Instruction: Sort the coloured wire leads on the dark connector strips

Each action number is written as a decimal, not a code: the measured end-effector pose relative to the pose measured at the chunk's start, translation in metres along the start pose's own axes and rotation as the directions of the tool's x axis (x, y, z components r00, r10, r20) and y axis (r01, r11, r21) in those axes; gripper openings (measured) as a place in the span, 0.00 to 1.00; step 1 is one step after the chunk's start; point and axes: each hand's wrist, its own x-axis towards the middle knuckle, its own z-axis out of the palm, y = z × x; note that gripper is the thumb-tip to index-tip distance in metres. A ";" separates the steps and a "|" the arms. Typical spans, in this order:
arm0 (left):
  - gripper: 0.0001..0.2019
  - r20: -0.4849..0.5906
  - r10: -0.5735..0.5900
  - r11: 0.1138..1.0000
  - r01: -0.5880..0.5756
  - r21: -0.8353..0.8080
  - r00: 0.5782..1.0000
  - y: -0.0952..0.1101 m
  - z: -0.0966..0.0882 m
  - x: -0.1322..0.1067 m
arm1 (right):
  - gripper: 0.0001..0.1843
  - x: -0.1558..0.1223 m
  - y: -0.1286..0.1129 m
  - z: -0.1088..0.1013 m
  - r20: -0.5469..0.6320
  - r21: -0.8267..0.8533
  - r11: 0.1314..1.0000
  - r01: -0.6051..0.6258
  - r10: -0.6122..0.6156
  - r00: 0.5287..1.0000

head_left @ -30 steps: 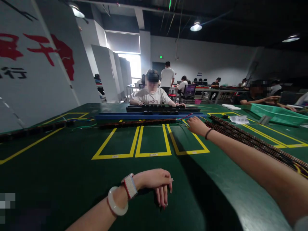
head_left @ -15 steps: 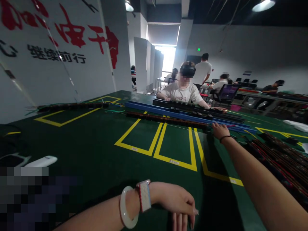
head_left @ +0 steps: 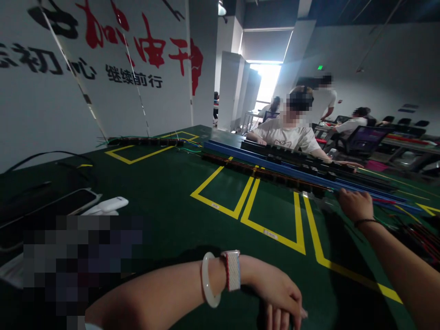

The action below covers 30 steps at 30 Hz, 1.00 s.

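Observation:
My right hand (head_left: 354, 204) reaches far across the green table (head_left: 165, 215) and its fingers curl on the right end of a long dark strip of wired parts (head_left: 261, 173). That strip lies along the far edge of the yellow marked boxes (head_left: 271, 215). Behind it runs a long blue rail (head_left: 275, 167) with black parts on top. My left hand (head_left: 278, 298) rests on the table near me, fingers pointing down and partly cut off by the frame; a pale bangle and a watch sit on its wrist.
A person in a white shirt (head_left: 292, 135) sits across the table with hands on the black parts. A phone (head_left: 51, 208) and a white device (head_left: 108, 205) lie at the left. More dark strips (head_left: 422, 238) lie at the right. Another strip (head_left: 144, 142) lies far left.
The view has swung left, bringing the phone and white device into sight. My right hand stays at the end of the dark strip. My left hand stays resting on the table.

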 end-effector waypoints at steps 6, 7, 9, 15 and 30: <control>0.09 0.009 0.001 1.000 -0.001 0.022 1.000 -0.003 0.002 0.002 | 0.13 -0.030 -0.020 -0.030 -0.013 0.096 0.995 0.028 -0.026 1.000; 0.09 0.012 0.008 1.000 -0.008 0.003 1.000 -0.005 0.002 0.004 | 0.12 -0.036 -0.023 -0.034 -0.039 0.097 0.995 0.038 -0.034 0.999; 0.10 0.040 0.031 0.998 -0.029 -0.049 0.999 -0.009 0.002 0.007 | 0.12 -0.047 -0.031 -0.041 -0.092 0.076 0.996 0.053 -0.046 0.995; 0.11 0.210 0.035 0.972 0.016 -0.236 0.977 -0.017 0.005 0.018 | 0.12 -0.081 -0.075 -0.073 -0.199 0.075 0.990 0.123 -0.106 0.974; 0.14 0.075 0.142 0.990 -0.142 0.001 0.987 -0.013 0.008 0.020 | 0.11 -0.122 -0.234 -0.127 0.007 0.546 0.773 0.322 -0.389 0.921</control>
